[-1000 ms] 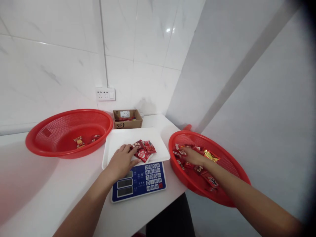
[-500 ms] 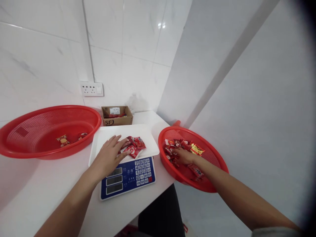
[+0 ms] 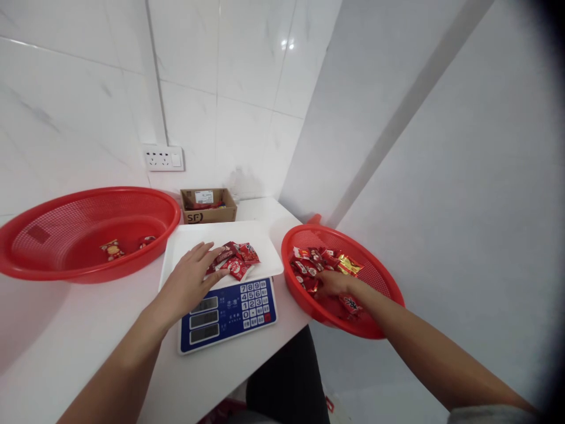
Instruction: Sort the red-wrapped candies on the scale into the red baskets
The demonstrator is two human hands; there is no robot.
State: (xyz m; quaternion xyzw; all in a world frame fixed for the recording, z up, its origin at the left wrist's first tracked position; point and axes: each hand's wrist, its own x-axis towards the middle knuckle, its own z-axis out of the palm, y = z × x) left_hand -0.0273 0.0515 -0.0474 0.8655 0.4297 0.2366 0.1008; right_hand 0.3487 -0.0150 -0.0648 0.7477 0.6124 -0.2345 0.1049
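Note:
My left hand (image 3: pixel 193 281) rests over the left part of the scale's white tray (image 3: pixel 185 237), fingers spread beside a small pile of red candy packets (image 3: pixel 238 268). Below the tray is the scale's blue panel (image 3: pixel 233 315), with number keys and three displays. Inside the right red basket (image 3: pixel 377 277), my right hand (image 3: pixel 332 284) reaches down among more red packets (image 3: pixel 304 268) and a gold one (image 3: pixel 349 265). Its fingers curl down at the packets, and whether they grip one is hidden.
On the left a larger red basket (image 3: pixel 95 275) holds a few packets (image 3: pixel 113 249). A cardboard box (image 3: pixel 209 215) with red items stands behind the scale. Tiled wall with a power socket (image 3: pixel 163 158) rises at the back; a grey wall (image 3: pixel 441 176) borders the right basket.
My right hand has shifted slightly within the right basket, its fingers drawing a little toward me and uncovering some packets. My left hand stays by the pile on the tray.

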